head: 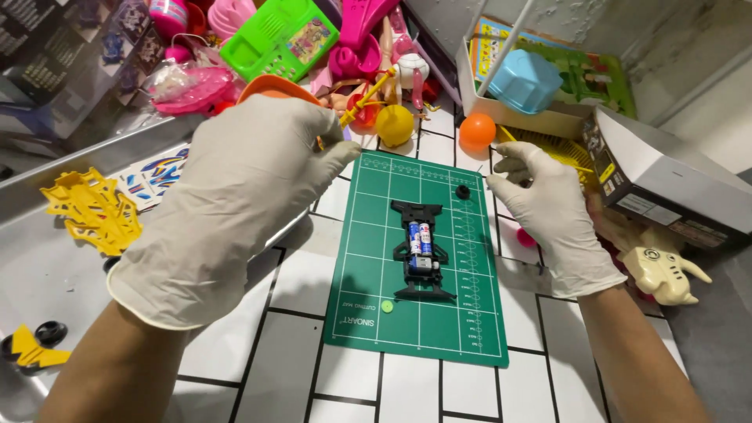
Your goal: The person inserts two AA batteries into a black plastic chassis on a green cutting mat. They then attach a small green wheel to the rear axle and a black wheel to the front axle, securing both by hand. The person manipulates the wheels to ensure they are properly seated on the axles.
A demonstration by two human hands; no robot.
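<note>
Gloved and raised closest to the lens, the left hand [235, 196] hovers at nine o'clock, fingers curled loosely downward and holding nothing that I can see. At centre, a small black toy car frame [421, 249] with two batteries lies on the green cutting mat [368, 313], a tiny green disc [386, 306] at its seven o'clock and a black wheel [463, 191] at its one o'clock. It looks light, stiff and somewhat fragile; gripping its long sides seems safest. At three o'clock, the right hand [548, 211] pinches a thin yellow stick [576, 167] between thumb and fingertips.
</note>
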